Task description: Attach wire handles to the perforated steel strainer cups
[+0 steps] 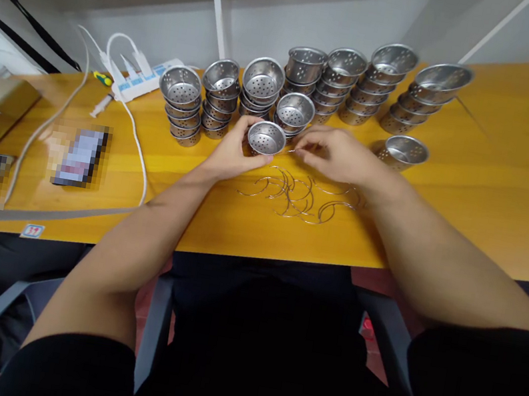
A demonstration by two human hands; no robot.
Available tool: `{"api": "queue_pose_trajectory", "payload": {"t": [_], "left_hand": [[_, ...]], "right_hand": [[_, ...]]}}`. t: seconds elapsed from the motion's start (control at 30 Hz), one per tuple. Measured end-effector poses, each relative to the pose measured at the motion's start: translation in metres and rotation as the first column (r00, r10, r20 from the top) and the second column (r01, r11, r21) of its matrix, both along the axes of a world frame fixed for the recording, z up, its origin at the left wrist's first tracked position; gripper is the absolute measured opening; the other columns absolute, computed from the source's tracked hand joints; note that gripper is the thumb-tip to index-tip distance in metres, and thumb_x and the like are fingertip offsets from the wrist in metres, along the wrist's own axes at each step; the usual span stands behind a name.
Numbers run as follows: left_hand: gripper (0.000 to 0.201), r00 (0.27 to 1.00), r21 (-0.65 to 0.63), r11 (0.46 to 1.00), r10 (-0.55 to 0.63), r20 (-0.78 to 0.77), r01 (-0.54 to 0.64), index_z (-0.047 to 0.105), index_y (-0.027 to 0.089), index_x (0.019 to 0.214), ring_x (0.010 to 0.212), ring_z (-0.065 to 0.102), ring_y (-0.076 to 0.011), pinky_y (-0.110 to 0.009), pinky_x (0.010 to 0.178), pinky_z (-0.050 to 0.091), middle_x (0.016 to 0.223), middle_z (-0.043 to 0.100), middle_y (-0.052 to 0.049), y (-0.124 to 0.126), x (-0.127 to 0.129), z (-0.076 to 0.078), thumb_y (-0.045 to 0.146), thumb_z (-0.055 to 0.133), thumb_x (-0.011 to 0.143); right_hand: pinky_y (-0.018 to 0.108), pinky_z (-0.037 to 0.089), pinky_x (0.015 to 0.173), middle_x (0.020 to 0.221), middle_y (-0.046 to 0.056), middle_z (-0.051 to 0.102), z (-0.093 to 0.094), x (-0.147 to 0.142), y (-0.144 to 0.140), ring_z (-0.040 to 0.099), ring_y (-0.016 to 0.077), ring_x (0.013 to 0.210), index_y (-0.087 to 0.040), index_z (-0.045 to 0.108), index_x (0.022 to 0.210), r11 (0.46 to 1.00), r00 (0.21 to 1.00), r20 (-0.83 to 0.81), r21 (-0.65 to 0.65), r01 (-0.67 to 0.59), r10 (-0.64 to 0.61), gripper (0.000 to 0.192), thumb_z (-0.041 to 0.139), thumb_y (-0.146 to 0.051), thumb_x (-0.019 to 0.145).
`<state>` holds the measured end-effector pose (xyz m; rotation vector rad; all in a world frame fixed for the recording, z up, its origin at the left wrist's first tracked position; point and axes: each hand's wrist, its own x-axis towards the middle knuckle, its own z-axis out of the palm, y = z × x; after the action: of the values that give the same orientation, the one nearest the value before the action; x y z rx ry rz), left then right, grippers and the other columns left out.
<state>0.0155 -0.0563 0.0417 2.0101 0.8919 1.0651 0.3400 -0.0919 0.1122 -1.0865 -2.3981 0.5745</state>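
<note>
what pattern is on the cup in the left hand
The silvery cup in the left hand is dotted with small holes; head view.

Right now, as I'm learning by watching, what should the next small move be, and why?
Probably ease the thin wire toward the perforated cup: the right hand seems to pinch the wire close beside it, while the left hand holds the cup with its open side up.

At centre frame, we hold a perforated metal cup [267, 139] in our left hand [232, 152] and pinch a thin wire [292, 151] in our right hand [335, 156]; curved wires [290, 195] lie below on the table [219, 227], stacked cups [263, 83] above.
</note>
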Motion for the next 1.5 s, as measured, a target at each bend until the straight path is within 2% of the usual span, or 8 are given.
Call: {"api": "queue_pose_trajectory", "payload": {"t": [0.27, 0.37, 0.5, 0.8, 0.93, 1.1, 1.27, 1.5], "left_hand": [[0.102, 1.000, 0.026, 1.000, -0.014, -0.016, 0.014, 0.055, 0.026, 0.166, 0.156, 0.083, -0.0397, -0.057, 0.139, 0.067, 0.166, 0.080, -0.019, 0.000, -0.001, 0.000, 0.068, 0.109, 0.090], [0.101, 1.000, 0.037, 0.999, -0.021, -0.023, 0.022, 0.053, 0.026, 0.166, 0.154, 0.084, -0.0396, -0.057, 0.137, 0.068, 0.165, 0.081, -0.019, 0.001, -0.001, -0.001, 0.069, 0.107, 0.092], [0.098, 0.999, 0.049, 0.998, -0.032, -0.025, 0.033, 0.053, 0.026, 0.166, 0.154, 0.084, -0.0393, -0.056, 0.136, 0.069, 0.166, 0.081, -0.019, 0.002, -0.001, -0.002, 0.065, 0.106, 0.093], [0.090, 0.999, 0.092, 0.995, 0.024, -0.029, -0.021, 0.065, 0.023, 0.160, 0.145, 0.087, -0.0370, -0.054, 0.130, 0.072, 0.159, 0.086, -0.017, -0.005, -0.001, 0.008, 0.051, 0.109, 0.087], [0.081, 0.997, 0.152, 0.987, 0.057, -0.053, -0.049, 0.076, 0.021, 0.148, 0.146, 0.086, -0.0387, -0.056, 0.135, 0.069, 0.153, 0.086, -0.016, -0.011, -0.001, 0.018, 0.053, 0.114, 0.084], [0.088, 0.997, 0.175, 0.984, 0.050, -0.059, -0.039, 0.075, 0.021, 0.153, 0.148, 0.086, -0.0393, -0.055, 0.135, 0.070, 0.156, 0.086, -0.016, -0.014, 0.000, 0.022, 0.052, 0.116, 0.082], [0.094, 0.998, 0.134, 0.991, 0.030, -0.050, -0.023, 0.073, 0.022, 0.154, 0.146, 0.087, -0.0400, -0.057, 0.131, 0.072, 0.156, 0.087, -0.017, -0.012, 0.001, 0.019, 0.061, 0.118, 0.081], [0.108, 1.000, 0.105, 0.994, 0.029, -0.001, -0.029, 0.068, 0.025, 0.161, 0.141, 0.089, -0.0372, -0.055, 0.125, 0.075, 0.155, 0.086, -0.016, -0.005, 0.000, 0.007, 0.072, 0.120, 0.079]], "right_hand": [[0.065, 0.066, 0.123, 0.133, 0.017, 0.091, -0.005, 0.004, 0.005, 0.083, 0.0423, 0.126, -0.031, 0.088, 0.114, 1.000, 1.000, -0.014, -0.004, -0.008, 0.008, 0.029, 0.075, -0.057, 0.116], [0.068, 0.069, 0.117, 0.127, 0.017, 0.090, -0.015, 0.006, 0.011, 0.084, 0.0428, 0.118, -0.029, 0.087, 0.108, 0.998, 0.997, -0.079, 0.058, -0.023, 0.027, 0.024, 0.079, -0.052, 0.112], [0.063, 0.071, 0.109, 0.122, 0.015, 0.089, -0.023, 0.008, 0.016, 0.084, 0.0393, 0.111, -0.029, 0.086, 0.106, 0.994, 0.990, -0.127, 0.106, -0.039, 0.052, 0.022, 0.084, -0.050, 0.112], [0.050, 0.069, 0.091, 0.115, 0.011, 0.092, -0.007, 0.033, 0.016, 0.082, 0.0322, 0.099, -0.030, 0.096, 0.114, 0.993, 0.981, -0.162, -0.030, -0.112, 0.106, 0.015, 0.095, -0.044, 0.107], [0.047, 0.066, 0.081, 0.100, 0.007, 0.088, -0.007, 0.029, 0.013, 0.077, 0.0298, 0.087, -0.031, 0.092, 0.105, 0.996, 0.942, -0.335, -0.072, -0.055, 0.028, 0.029, 0.108, -0.053, 0.097], [0.043, 0.058, 0.067, 0.081, 0.004, 0.078, -0.002, 0.009, -0.002, 0.067, 0.0245, 0.070, -0.030, 0.091, 0.103, 0.995, 0.866, -0.498, -0.100, -0.011, -0.040, 0.043, 0.108, -0.071, 0.105], [0.044, 0.058, 0.064, 0.090, 0.008, 0.084, -0.001, -0.003, -0.004, 0.063, 0.0205, 0.069, -0.027, 0.095, 0.116, 0.994, 0.771, -0.635, -0.104, -0.022, -0.050, 0.057, 0.115, -0.078, 0.098], [0.038, 0.049, 0.052, 0.078, 0.004, 0.079, 0.000, -0.008, 0.000, 0.060, 0.0153, 0.057, -0.027, 0.090, 0.104, 0.995, 0.731, -0.674, -0.071, 0.074, -0.103, 0.079, 0.111, -0.101, 0.088]]}}
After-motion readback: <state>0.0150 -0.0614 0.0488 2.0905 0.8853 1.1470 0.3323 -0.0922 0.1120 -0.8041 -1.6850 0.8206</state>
